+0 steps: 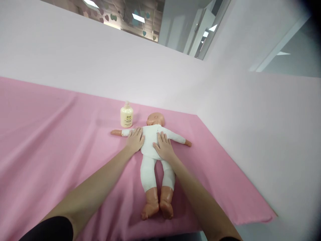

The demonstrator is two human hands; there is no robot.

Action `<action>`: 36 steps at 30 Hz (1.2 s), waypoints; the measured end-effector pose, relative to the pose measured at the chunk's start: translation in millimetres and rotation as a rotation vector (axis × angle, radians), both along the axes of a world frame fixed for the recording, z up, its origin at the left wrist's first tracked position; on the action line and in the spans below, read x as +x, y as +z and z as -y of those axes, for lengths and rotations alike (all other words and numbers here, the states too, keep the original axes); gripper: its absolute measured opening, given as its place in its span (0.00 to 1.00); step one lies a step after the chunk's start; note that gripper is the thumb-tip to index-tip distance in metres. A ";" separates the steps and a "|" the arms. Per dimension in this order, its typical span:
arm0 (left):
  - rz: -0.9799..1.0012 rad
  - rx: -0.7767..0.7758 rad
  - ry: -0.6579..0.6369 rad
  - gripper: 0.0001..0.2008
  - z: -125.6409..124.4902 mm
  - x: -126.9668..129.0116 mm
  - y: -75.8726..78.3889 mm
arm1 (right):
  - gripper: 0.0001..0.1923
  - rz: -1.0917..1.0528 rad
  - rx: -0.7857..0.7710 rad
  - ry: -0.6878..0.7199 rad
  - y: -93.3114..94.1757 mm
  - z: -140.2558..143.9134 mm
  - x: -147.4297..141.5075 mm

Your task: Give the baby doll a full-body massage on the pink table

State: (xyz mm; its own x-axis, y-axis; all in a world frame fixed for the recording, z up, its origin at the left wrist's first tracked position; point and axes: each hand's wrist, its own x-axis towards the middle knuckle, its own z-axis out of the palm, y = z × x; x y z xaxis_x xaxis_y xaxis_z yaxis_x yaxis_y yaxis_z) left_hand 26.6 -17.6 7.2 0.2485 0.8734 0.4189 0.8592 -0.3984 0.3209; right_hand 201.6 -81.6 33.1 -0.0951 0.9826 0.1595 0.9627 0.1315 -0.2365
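Observation:
A baby doll point(150, 144) with a white cloth body lies on its back, head away from me and turned to the left, arms spread wide. My left hand point(135, 140) rests flat at the doll's left-of-view shoulder and side, fingers stretched out. On the other side of the chest lies my right hand point(164, 146), also flat with its fingers extended. Neither hand grips anything. Just beyond the doll's left-of-view arm stands a cream-coloured bottle point(126, 116) with dark print on its front.
A pink cloth point(62, 134) with folds covers the table under the doll. White walls point(100, 63) rise behind and to the right. Above the back wall, a window or mirror point(140, 20) shows ceiling lights and hanging heart shapes. The table's right edge runs close to the wall.

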 end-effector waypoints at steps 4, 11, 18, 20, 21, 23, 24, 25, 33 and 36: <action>-0.038 0.056 0.150 0.26 -12.2 -17.2 -7.8 | 0.33 -0.006 0.012 0.079 -1.2 25.6 5.4; -0.008 0.032 -0.100 0.26 0.8 -6.1 1.6 | 0.34 -0.094 -0.021 0.154 -1.3 32.1 9.2; -0.037 -0.095 -0.472 0.25 10.9 6.8 4.2 | 0.30 -0.214 -0.016 0.146 -2.1 -19.9 25.0; -0.033 -0.110 -0.468 0.25 9.9 5.0 3.6 | 0.30 -0.219 0.001 0.068 -6.7 -34.5 31.1; -0.033 -0.114 -0.464 0.25 9.5 4.1 3.6 | 0.30 -0.213 0.021 0.022 -9.8 -40.3 34.5; -0.040 -0.116 -0.455 0.26 9.4 2.6 3.9 | 0.31 -0.190 0.075 -0.069 -16.6 -48.4 42.4; -0.047 -0.114 -0.448 0.27 9.4 1.9 3.9 | 0.31 -0.176 0.090 -0.110 -20.1 -50.6 47.0; -0.051 -0.109 -0.437 0.27 9.3 1.1 3.7 | 0.30 -0.155 0.103 -0.143 -23.3 -51.7 52.3; -0.003 -0.059 0.018 0.28 -2.2 -9.4 -5.6 | 0.27 -0.001 0.199 -0.409 -28.6 -41.3 87.1; 0.007 -0.073 0.042 0.27 -3.6 -4.2 -5.6 | 0.27 -0.072 0.147 -0.394 -21.5 -42.8 76.8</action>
